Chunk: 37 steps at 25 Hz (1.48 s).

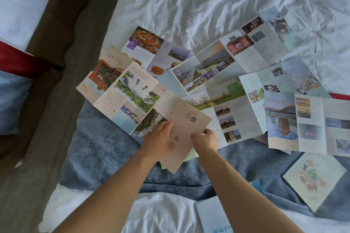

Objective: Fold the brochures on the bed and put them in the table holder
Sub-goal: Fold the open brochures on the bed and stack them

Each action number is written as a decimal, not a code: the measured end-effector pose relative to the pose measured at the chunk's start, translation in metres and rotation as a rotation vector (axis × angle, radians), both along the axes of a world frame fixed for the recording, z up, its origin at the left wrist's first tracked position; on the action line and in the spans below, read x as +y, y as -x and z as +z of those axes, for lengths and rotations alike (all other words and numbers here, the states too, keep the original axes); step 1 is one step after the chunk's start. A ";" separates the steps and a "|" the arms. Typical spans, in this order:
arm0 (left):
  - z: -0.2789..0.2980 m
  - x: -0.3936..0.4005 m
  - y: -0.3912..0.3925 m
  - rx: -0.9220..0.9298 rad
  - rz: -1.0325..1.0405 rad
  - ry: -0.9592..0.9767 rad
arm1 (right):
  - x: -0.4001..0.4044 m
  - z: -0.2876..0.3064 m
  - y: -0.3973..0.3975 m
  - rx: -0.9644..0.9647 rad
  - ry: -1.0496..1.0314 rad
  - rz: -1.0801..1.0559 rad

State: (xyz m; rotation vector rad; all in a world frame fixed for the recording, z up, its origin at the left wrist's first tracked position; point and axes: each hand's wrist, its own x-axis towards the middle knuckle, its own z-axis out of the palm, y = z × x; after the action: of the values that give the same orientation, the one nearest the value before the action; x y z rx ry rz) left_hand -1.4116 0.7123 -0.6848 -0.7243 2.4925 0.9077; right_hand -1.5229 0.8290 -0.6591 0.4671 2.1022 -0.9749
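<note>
Several unfolded brochures lie fanned across the white bed [208, 1]. The nearest one, a beige brochure [132, 89] with garden photos, has its end panel [186, 128] turned over toward me. My left hand [161, 138] presses flat on that panel's left side. My right hand [205, 138] pinches its right edge. Other open brochures lie to the right: one with tree photos [225, 107], one with a coastal view [214, 62], a blue one [310, 124]. A folded cream brochure [314, 178] rests at the lower right. No table holder is in view.
A blue blanket [98, 153] runs across the foot of the bed under the brochures. Grey carpet [47, 138] fills the gap on the left, with a second bed [19, 1] and a red runner [15, 60] beyond. More folded leaflets [212, 215] lie near my right forearm.
</note>
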 end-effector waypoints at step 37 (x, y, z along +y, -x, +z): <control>0.007 -0.019 0.018 -0.028 0.355 0.210 | 0.070 0.014 0.076 0.235 -0.254 -0.234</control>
State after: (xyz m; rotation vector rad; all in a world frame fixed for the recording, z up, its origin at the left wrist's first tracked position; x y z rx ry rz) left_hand -1.4292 0.6937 -0.6780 -1.2696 2.5020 0.7455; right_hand -1.5988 0.8990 -0.6447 0.7729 2.4395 -0.9327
